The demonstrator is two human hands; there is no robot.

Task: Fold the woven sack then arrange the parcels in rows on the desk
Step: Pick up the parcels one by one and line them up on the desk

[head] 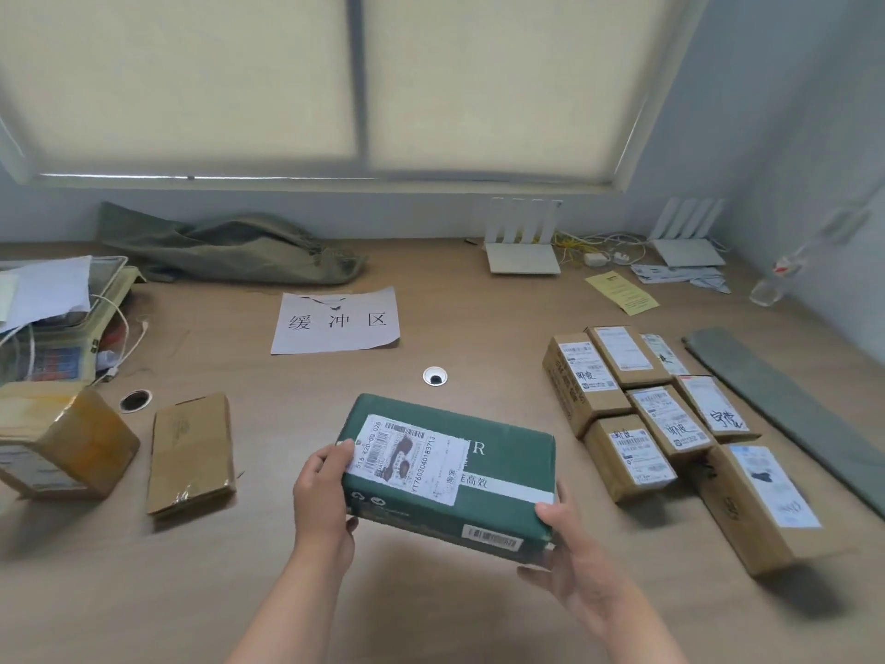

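Note:
I hold a green parcel (498,476) with a white shipping label above the middle of the desk (431,611). My left hand (322,496) grips its left end and my right hand (574,563) grips its near right corner. Several brown labelled parcels (646,414) lie side by side in rows at the right. A flat brown parcel (191,452) and a bulkier taped parcel (67,443) lie at the left. A folded grey-green woven sack (785,404) lies along the right edge. A crumpled olive sack (239,251) rests at the back.
A paper sign (335,321) with printed characters lies at the centre back. Two white routers (522,256) with cables stand by the wall. A scale with papers (52,309) is at the far left. Cable holes (435,376) pierce the desk. A clear bottle (771,289) stands at the right.

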